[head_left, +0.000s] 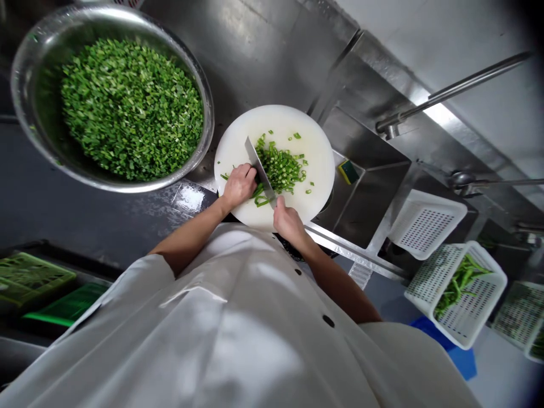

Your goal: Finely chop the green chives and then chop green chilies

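A round white cutting board (pixel 246 124) lies in front of me, with a heap of sliced green chili peppers (pixel 283 167) on it. My right hand (pixel 289 218) is closed round the handle of a cleaver (pixel 261 170), whose blade stands on edge against the left side of the heap. Just left of the blade, my left hand (pixel 241 184) presses down with curled fingers on green chili peppers (pixel 260 195), which are mostly hidden under it. A few loose slices are scattered across the board.
A large steel bowl (pixel 204 141) of finely chopped greens (pixel 134 110) stands at upper left. Right of the board is a steel sink (pixel 361 198) holding a sponge (pixel 348 172). White baskets (pixel 488 317), one with long green peppers (pixel 461 283), stand farther right. Green crates (pixel 68 303) sit at lower left.
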`<state>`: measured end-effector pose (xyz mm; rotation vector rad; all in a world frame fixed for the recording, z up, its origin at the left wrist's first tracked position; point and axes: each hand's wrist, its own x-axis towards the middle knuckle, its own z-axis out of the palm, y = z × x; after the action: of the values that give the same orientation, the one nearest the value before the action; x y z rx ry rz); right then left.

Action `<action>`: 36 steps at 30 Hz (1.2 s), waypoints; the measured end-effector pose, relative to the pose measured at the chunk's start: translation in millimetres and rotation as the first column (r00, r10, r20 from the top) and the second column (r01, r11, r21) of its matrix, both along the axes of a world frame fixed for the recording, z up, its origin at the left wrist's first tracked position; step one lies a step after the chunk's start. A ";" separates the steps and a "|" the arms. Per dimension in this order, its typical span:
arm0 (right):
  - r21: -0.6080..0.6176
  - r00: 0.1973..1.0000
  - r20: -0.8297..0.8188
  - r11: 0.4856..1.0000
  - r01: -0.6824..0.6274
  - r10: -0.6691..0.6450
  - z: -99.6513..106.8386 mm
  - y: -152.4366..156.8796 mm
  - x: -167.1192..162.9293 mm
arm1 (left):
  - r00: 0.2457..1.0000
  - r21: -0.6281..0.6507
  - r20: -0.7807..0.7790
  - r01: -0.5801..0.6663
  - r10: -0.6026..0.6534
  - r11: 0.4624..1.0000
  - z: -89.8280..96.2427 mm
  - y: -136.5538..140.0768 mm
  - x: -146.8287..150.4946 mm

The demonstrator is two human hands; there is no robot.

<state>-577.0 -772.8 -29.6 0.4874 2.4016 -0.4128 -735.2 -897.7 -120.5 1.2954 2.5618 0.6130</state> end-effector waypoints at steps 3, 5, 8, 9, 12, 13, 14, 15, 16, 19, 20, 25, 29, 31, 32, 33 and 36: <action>0.015 0.999 -0.043 1.000 0.020 -0.020 12.1 4.7 6.5 | 0.999 0.037 -0.017 -0.037 0.037 0.999 6.5 -7.0 -2.6; 0.032 0.999 -0.036 0.999 0.018 -0.017 32.2 5.0 12.8 | 0.999 0.064 -0.034 -0.031 0.033 0.997 8.0 -11.4 -5.8; 0.058 1.000 0.019 0.998 -0.020 0.018 62.3 0.3 21.7 | 0.999 0.040 -0.037 0.008 -0.006 0.999 7.7 -14.6 -8.0; 0.059 0.999 0.036 0.998 -0.035 0.032 69.4 -1.3 24.2 | 0.999 0.026 -0.043 0.006 -0.005 1.000 8.0 -15.2 -7.0; 0.056 0.998 0.049 0.998 -0.037 0.034 78.9 -1.4 30.3 | 0.997 0.022 -0.069 0.036 -0.034 0.999 13.4 -19.7 2.2; 0.063 0.999 0.039 0.998 -0.021 0.018 78.8 0.3 32.1 | 0.992 0.030 -0.068 0.105 -0.103 0.994 16.1 -22.3 6.8; 0.073 1.000 0.021 0.997 0.001 -0.003 77.7 2.8 33.7 | 0.980 0.036 -0.062 0.193 -0.191 0.980 18.9 -25.0 11.6; 0.083 1.000 -0.004 0.996 0.025 -0.025 76.0 5.8 35.3 | 0.959 0.039 -0.053 0.281 -0.279 0.959 21.2 -27.7 16.5; 0.091 0.998 -0.031 0.995 0.048 -0.045 73.9 8.8 36.8 | 0.938 0.036 -0.045 0.345 -0.343 0.938 23.0 -29.9 21.3; 0.085 0.991 -0.102 0.992 0.098 -0.089 67.4 15.4 40.9 | 0.940 0.018 -0.038 0.339 -0.338 0.941 23.7 -31.7 34.5; 0.077 0.989 -0.115 0.991 0.107 -0.098 65.4 16.1 42.2 | 0.951 0.018 -0.042 0.307 -0.306 0.952 22.8 -30.7 38.6; 0.051 0.991 -0.093 0.994 0.099 -0.094 58.5 9.2 47.4 | 0.991 0.003 -0.086 0.101 -0.101 0.995 17.3 -22.4 53.3; 0.038 0.999 -0.021 0.998 0.045 -0.045 59.0 0.4 46.8 | 0.996 0.001 -0.078 0.035 -0.035 0.999 15.4 -22.9 43.3; 0.032 1.000 0.015 0.999 0.017 -0.018 61.8 -2.7 44.8 | 0.998 0.011 -0.067 0.005 -0.004 1.000 14.0 -23.5 30.3; 0.026 0.999 0.031 1.000 0.006 -0.007 63.6 -3.7 43.5 | 0.998 0.011 -0.065 -0.006 0.007 1.000 13.0 -23.0 23.1; 0.021 0.999 0.047 1.000 -0.002 0.001 65.6 -4.2 42.0 | 0.998 0.007 -0.065 -0.008 0.008 1.000 11.6 -21.8 16.0; 0.004 0.996 0.088 1.000 -0.021 0.021 71.5 -2.7 35.9 | 0.997 -0.002 -0.053 0.048 -0.048 0.999 5.7 -15.5 0.0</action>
<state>-541.1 -775.5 41.9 0.4722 2.3211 -0.3684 -735.2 -913.2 -114.8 1.3870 2.5642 0.5757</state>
